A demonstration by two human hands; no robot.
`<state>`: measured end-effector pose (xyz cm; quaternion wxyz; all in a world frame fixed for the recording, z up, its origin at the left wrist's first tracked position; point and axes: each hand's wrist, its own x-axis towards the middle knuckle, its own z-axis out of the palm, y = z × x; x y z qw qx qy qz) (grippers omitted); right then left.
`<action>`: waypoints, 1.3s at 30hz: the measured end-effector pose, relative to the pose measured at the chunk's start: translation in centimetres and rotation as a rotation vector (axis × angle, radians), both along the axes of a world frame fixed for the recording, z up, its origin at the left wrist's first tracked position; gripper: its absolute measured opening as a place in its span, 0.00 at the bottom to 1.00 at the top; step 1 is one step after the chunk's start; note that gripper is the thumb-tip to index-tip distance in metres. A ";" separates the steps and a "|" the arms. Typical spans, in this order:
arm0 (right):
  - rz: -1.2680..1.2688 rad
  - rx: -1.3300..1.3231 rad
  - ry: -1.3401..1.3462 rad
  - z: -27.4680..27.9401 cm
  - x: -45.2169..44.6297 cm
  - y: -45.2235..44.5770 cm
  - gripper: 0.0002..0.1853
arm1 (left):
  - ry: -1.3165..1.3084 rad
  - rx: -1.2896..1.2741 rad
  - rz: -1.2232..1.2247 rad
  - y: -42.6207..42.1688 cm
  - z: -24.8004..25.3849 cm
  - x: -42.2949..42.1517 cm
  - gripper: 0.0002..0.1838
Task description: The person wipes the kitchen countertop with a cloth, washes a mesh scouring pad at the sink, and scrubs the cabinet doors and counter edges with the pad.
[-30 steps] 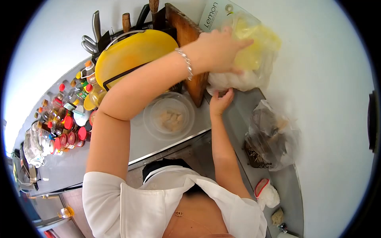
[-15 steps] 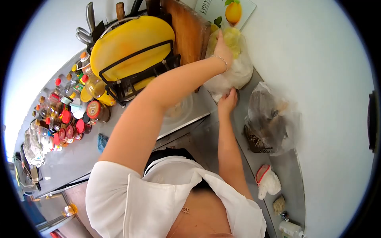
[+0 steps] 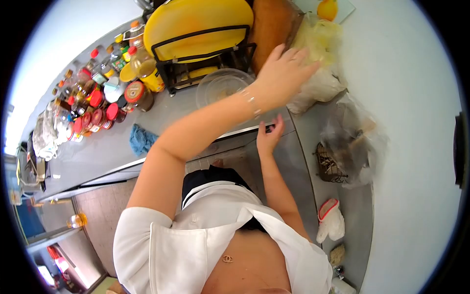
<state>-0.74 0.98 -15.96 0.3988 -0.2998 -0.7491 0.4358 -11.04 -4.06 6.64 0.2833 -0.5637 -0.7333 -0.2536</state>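
Note:
My left hand (image 3: 286, 76), with a bracelet at the wrist, is raised in front of a clear plastic bag (image 3: 318, 83). Its fingers are spread and nothing shows in them. The bag has pale yellow and white contents and leans against a wooden cutting board (image 3: 275, 29). Lower down, by the counter edge, is my right hand (image 3: 268, 139) with thumb and fingers apart. A small dark spot shows between them; I cannot make out what it is. A clear plastic bowl (image 3: 208, 88) stands on the counter behind my left wrist.
A black rack (image 3: 166, 73) holds a yellow oval board (image 3: 196, 29). Bottles and several jars (image 3: 138, 95) crowd the left, near a blue cloth (image 3: 142, 139). On the right are a wire basket (image 3: 327, 164), another plastic bag (image 3: 350, 139), a white mitt (image 3: 333, 223) and a sponge (image 3: 337, 255).
Both hands have come away from the plastic bag. My left hand has moved down and opened, and my right hand has drawn back toward my body. The whole view has shifted.

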 end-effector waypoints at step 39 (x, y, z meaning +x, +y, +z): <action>0.006 -0.955 0.131 2.1 14.6 -7.2 0.02 | -0.550 0.021 0.107 -3.9 -32.5 -10.3 0.27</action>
